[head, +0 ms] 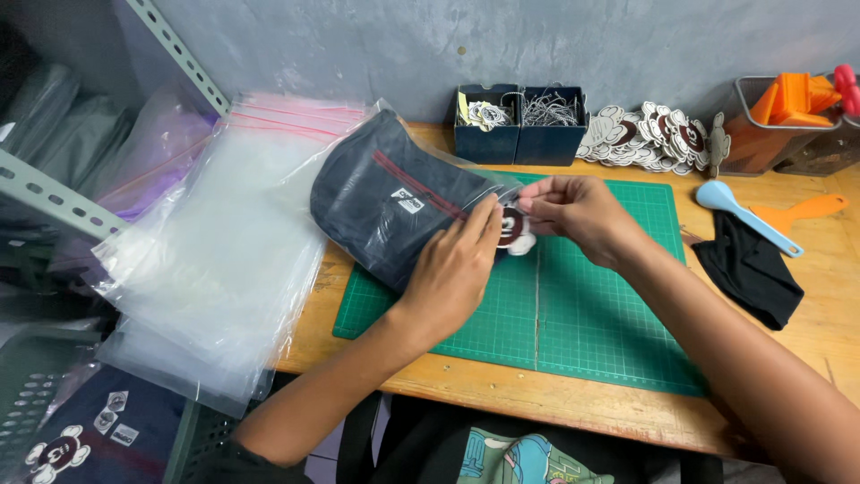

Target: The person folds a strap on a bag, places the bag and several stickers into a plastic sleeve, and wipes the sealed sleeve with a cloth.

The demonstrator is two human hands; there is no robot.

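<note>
A dark folded garment inside a clear plastic bag (394, 202) lies on the left part of a green cutting mat (591, 314). My left hand (452, 269) rests on the bag's open end, fingers pressing the plastic down. My right hand (578, 213) pinches the bag's edge beside a round dark-and-white cartoon-shaped tag (515, 231), which sits between both hands. Part of the tag is hidden by my fingers.
A stack of clear plastic bags (224, 260) lies at the left. Two dark boxes (520, 125) with tags and pins stand at the back, beside a pile of similar tags (649, 139). A blue scoop (743, 213), orange scraper (797, 213) and black cloth (752, 269) lie right.
</note>
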